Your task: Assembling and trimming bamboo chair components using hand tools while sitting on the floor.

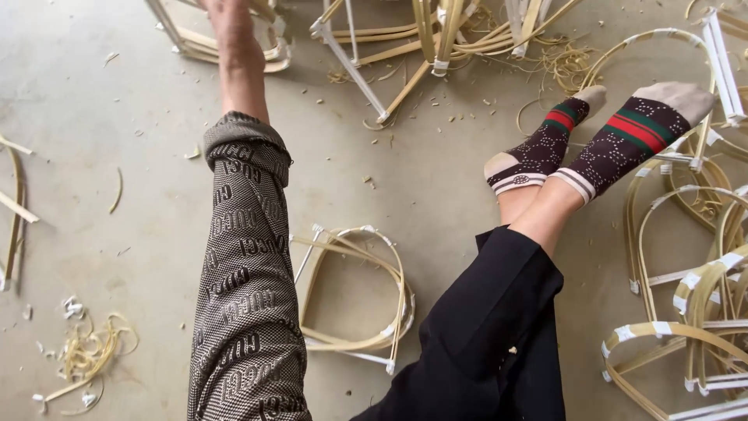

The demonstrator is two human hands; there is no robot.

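Observation:
My left arm, in a brown patterned sleeve (241, 273), stretches away from me up the middle-left of the head view. My left hand (228, 17) is cut off by the top edge, right beside a curved bamboo frame (187, 45) lying on the concrete floor. Its fingers are hidden, so whether they grip the frame is unclear. My right hand is out of view. My legs, in black trousers (491, 327), extend to the right, with feet in dark patterned socks (623, 140) crossed on the floor.
A looped bamboo frame bound with white tape (393, 273) lies between arm and legs. Several similar frames are stacked at the right (701, 312) and along the top (421, 39). Bamboo shavings (86, 355) and loose strips (15, 210) lie at the left.

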